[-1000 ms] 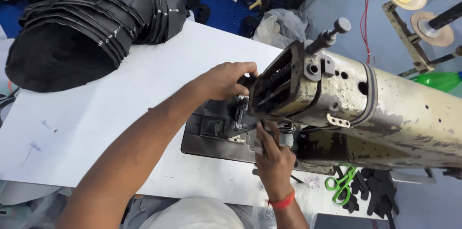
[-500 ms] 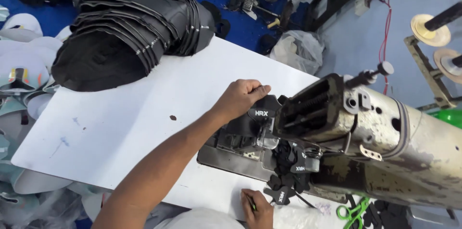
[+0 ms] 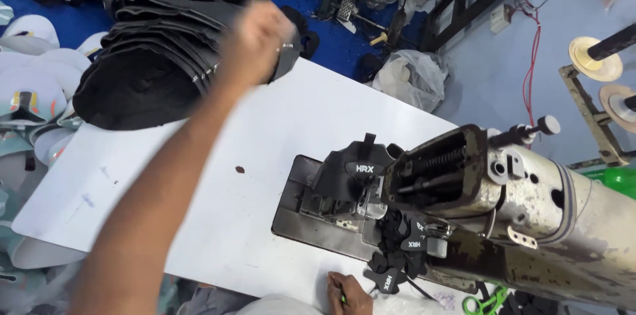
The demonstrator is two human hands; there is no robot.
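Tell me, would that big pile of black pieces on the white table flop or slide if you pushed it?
The stack of black pieces looks like thin fabric, curved and fanned out, so it would probably sag when lifted. Pushed, the leaning layers might slip apart. The left hand reaches at its top edge.

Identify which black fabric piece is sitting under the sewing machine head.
The single black piece on the machine bed; the others are stacked in the pile beneath the left hand.

Bare forearm, no visible sleeve
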